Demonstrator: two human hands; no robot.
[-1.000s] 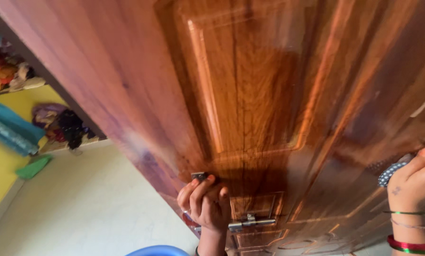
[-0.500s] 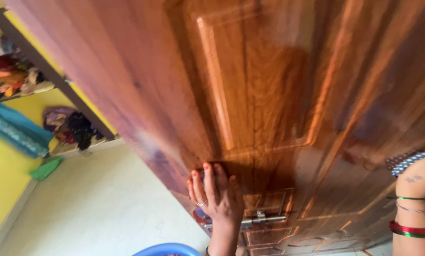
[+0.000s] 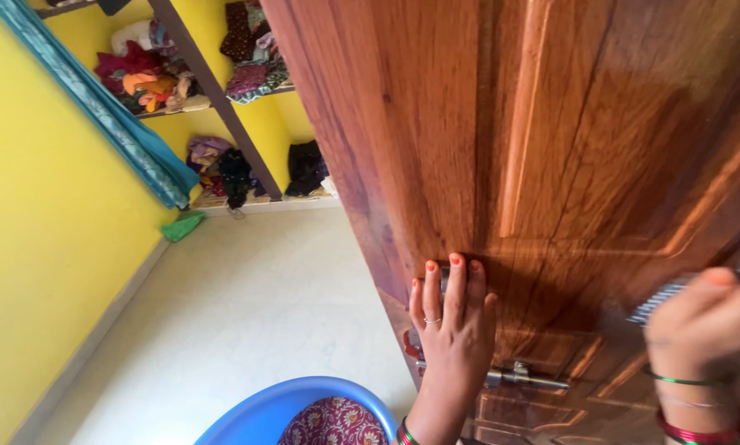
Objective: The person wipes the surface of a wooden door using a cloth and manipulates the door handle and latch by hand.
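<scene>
My left hand (image 3: pixel 452 330) lies flat against the wooden door (image 3: pixel 551 148), near its free edge, fingers (image 3: pixel 455 284) extended upward and only slightly spread, palm pressed to the panel; a small metal fitting shows between the fingertips, mostly covered, so I cannot tell what it is. A ring sits on one finger and bangles circle the wrist. My right hand (image 3: pixel 704 325) is blurred at the right margin, fingers curled around a dotted blue-and-white cloth (image 3: pixel 691 288) held against the door face; green and red bangles ring that wrist. Just below my left hand a steel sliding bolt (image 3: pixel 522 377) is fixed across the lower panel. The door's free edge runs from the upper middle of the view down to my left hand, and to the left of that edge lies pale open floor (image 3: pixel 246 313), bounded by a yellow wall (image 3: pixel 40 247). Shelves (image 3: pixel 221 91) with heaped clothing stand at the far end, a blue curtain (image 3: pixel 114 115) hanging beside them. A blue tub (image 3: pixel 263 412) holding patterned maroon fabric sits directly below me. The door itself is glossy reddish-brown, raised-panelled, with strong grain and light reflections
</scene>
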